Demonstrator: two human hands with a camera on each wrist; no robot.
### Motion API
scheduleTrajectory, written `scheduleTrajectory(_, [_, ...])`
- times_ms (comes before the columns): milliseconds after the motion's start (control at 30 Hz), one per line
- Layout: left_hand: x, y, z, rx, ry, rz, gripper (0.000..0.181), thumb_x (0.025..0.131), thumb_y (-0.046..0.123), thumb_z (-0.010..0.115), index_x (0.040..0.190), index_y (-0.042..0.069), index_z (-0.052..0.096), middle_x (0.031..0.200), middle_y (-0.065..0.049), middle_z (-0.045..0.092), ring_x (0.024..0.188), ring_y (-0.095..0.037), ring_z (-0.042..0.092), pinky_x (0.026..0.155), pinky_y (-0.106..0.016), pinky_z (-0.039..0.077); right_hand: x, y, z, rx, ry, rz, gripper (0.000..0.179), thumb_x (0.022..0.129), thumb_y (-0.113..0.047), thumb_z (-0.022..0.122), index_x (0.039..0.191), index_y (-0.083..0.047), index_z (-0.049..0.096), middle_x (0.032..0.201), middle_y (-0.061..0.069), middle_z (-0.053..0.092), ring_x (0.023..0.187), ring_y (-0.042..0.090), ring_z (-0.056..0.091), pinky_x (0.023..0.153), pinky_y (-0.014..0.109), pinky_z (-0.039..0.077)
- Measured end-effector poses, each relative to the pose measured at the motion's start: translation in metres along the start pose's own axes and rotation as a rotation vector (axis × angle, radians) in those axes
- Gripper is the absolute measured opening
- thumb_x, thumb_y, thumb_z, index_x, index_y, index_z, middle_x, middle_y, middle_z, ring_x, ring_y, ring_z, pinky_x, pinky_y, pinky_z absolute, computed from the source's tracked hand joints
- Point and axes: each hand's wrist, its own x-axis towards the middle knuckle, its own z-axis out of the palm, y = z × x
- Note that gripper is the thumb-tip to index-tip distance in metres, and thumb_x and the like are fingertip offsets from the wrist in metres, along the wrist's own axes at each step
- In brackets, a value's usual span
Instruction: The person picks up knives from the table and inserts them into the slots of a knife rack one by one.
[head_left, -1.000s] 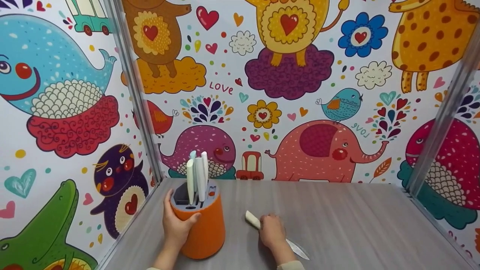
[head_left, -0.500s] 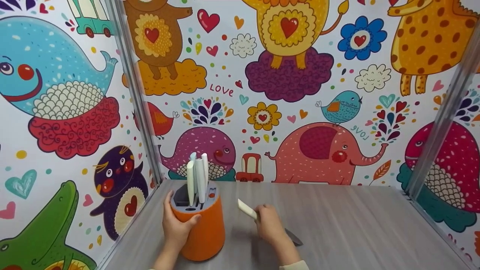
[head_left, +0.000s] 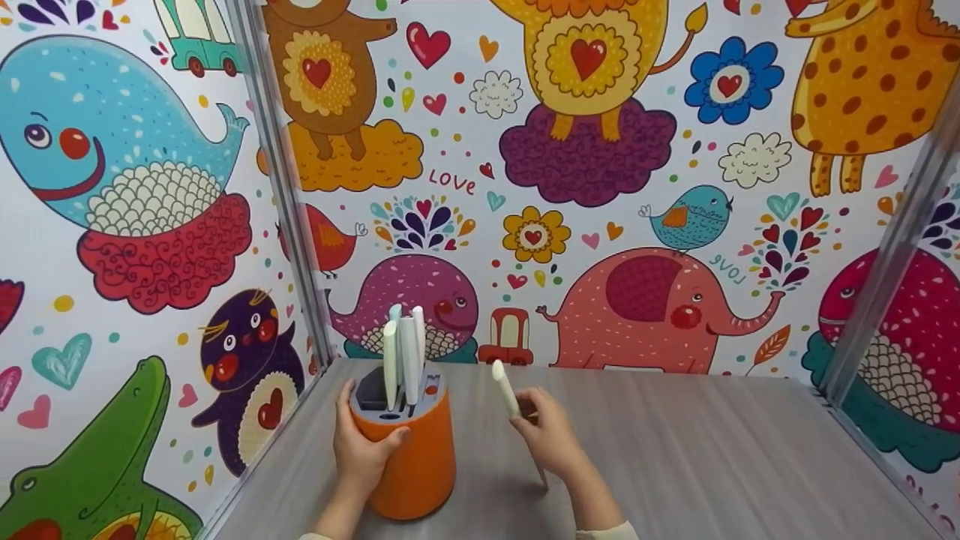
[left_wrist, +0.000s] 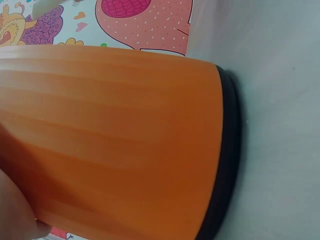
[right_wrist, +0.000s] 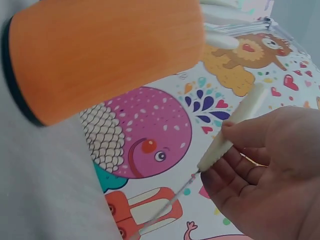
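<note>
An orange round knife block with a grey slotted top stands upright on the table. Several pale-handled knives stick up out of its slots. My left hand grips the block near its top, thumb across the front. To the right of it, my right hand holds a kitchen knife by its cream handle, pinched between thumb and fingers. In the right wrist view the thin blade runs down from the handle, and in the head view its tip points down toward the table.
The grey wood-grain table ends at a back wall printed with cartoon animals. A side panel rises at the left and another at the right, joined by metal corner posts.
My right hand has lifted the knife off the table and turned it from lying slanted to nearly upright, handle up. My left hand keeps its grip on the block.
</note>
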Motion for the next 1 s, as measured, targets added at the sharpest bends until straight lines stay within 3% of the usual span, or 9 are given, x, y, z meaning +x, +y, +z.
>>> scheduleTrajectory(100, [0.001, 0.0, 0.004, -0.011, 0.0, 0.03, 0.111, 0.074, 0.021, 0.094, 0.164, 0.011, 0.03, 0.163, -0.018, 0.048, 0.136, -0.034, 0.056, 0.121, -0.04, 0.046, -0.001, -0.004, -0.005, 0.098, 0.022, -0.004, 0.028, 0.101, -0.002, 0.068, 0.128, 0.004, 0.063, 0.12, 0.019, 0.069, 0.108, 0.026, 0.066, 0.096, 0.044, 0.06])
scheduleTrajectory(200, [0.002, -0.001, 0.007, -0.023, -0.005, 0.061, 0.112, 0.073, 0.022, 0.094, 0.164, 0.008, 0.03, 0.164, -0.022, 0.045, 0.139, -0.04, 0.054, 0.122, -0.064, 0.04, 0.0, -0.008, -0.008, 0.171, 0.033, 0.006, 0.03, 0.101, -0.002, 0.067, 0.13, 0.005, 0.062, 0.121, 0.021, 0.069, 0.107, 0.025, 0.066, 0.093, 0.036, 0.06])
scheduleTrajectory(300, [0.001, -0.003, 0.009, -0.011, 0.008, 0.084, 0.112, 0.072, 0.025, 0.095, 0.163, 0.006, 0.031, 0.164, -0.023, 0.044, 0.14, -0.042, 0.052, 0.122, -0.068, 0.038, -0.001, -0.01, -0.007, 0.201, 0.032, 0.01, 0.03, 0.102, -0.004, 0.067, 0.13, 0.006, 0.062, 0.121, 0.02, 0.068, 0.106, 0.024, 0.065, 0.091, 0.029, 0.058])
scheduleTrajectory(400, [-0.002, -0.002, 0.009, 0.027, 0.044, 0.11, 0.111, 0.075, 0.029, 0.093, 0.163, 0.005, 0.03, 0.165, -0.022, 0.043, 0.143, -0.041, 0.05, 0.125, -0.06, 0.037, -0.003, -0.014, -0.003, 0.227, 0.027, 0.008, 0.033, 0.102, -0.006, 0.068, 0.132, 0.006, 0.06, 0.122, 0.022, 0.067, 0.104, 0.024, 0.065, 0.09, 0.025, 0.058])
scheduleTrajectory(500, [-0.005, 0.005, 0.009, 0.064, 0.125, 0.164, 0.101, 0.08, 0.028, 0.086, 0.161, 0.002, 0.033, 0.164, -0.022, 0.045, 0.145, -0.041, 0.049, 0.128, -0.032, 0.035, -0.005, -0.02, 0.002, 0.243, 0.022, -0.012, 0.033, 0.102, -0.007, 0.068, 0.131, 0.006, 0.06, 0.119, 0.02, 0.067, 0.103, 0.024, 0.064, 0.088, 0.023, 0.057])
scheduleTrajectory(600, [-0.008, 0.019, 0.008, 0.078, 0.225, 0.233, 0.083, 0.086, 0.019, 0.077, 0.156, -0.003, 0.039, 0.158, -0.024, 0.049, 0.142, -0.043, 0.05, 0.12, -0.008, 0.027, -0.007, -0.027, 0.008, 0.255, 0.01, -0.038, 0.031, 0.103, -0.008, 0.068, 0.131, 0.004, 0.06, 0.118, 0.019, 0.067, 0.102, 0.024, 0.064, 0.087, 0.022, 0.058])
scheduleTrajectory(767, [-0.013, 0.046, 0.006, 0.097, 0.331, 0.42, 0.062, 0.09, 0.003, 0.067, 0.148, -0.006, 0.048, 0.15, -0.026, 0.055, 0.142, -0.022, 0.052, 0.122, -0.009, 0.028, -0.011, -0.037, 0.021, 0.262, -0.02, -0.073, 0.031, 0.103, -0.008, 0.068, 0.131, 0.004, 0.061, 0.12, 0.019, 0.068, 0.103, 0.023, 0.065, 0.089, 0.021, 0.059])
scheduleTrajectory(900, [-0.023, 0.064, 0.008, 0.116, 0.292, 0.666, 0.061, 0.085, -0.001, 0.064, 0.145, -0.009, 0.053, 0.146, -0.028, 0.059, 0.145, -0.013, 0.052, 0.127, -0.02, 0.033, -0.013, -0.046, 0.033, 0.28, -0.059, -0.059, 0.032, 0.102, -0.009, 0.069, 0.131, 0.003, 0.061, 0.124, 0.022, 0.067, 0.103, 0.025, 0.065, 0.091, 0.022, 0.06])
scheduleTrajectory(1000, [-0.034, 0.078, 0.011, 0.099, 0.18, 0.744, 0.061, 0.084, -0.002, 0.066, 0.143, -0.007, 0.055, 0.141, -0.024, 0.064, 0.133, -0.02, 0.062, 0.12, -0.019, 0.042, -0.016, -0.053, 0.042, 0.294, -0.095, -0.056, 0.031, 0.102, -0.011, 0.071, 0.129, 0.001, 0.063, 0.124, 0.02, 0.068, 0.103, 0.024, 0.066, 0.093, 0.023, 0.06])
